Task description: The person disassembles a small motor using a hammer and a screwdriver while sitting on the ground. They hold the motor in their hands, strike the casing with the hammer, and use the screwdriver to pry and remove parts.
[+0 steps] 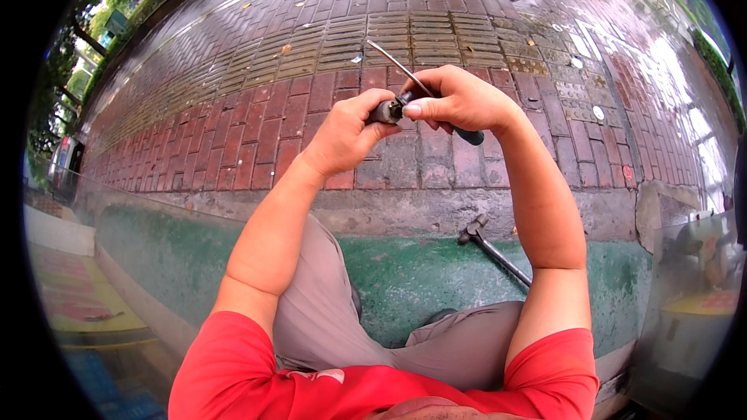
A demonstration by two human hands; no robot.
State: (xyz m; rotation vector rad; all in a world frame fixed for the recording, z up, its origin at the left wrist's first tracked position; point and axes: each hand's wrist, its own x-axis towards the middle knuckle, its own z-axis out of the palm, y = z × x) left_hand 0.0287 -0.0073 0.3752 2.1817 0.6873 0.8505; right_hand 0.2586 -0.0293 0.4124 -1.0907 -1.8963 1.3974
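Observation:
My left hand [346,134] grips a small dark cylindrical part [387,111] between thumb and fingers. My right hand [461,99] is closed around a screwdriver [405,70] with a dark handle; its thin metal shaft sticks up and to the left, past the dark part. The handle's end [470,138] pokes out below my right palm. Both hands meet in front of me, above a wet red brick pavement [257,117]. The spot where shaft and part touch is hidden by my fingers.
A hammer [492,249] with a black handle lies on the green-painted ledge [405,272] by my right knee. A stone kerb [436,210] runs across below the bricks. Glass-like panels stand at left [85,264] and right [692,295].

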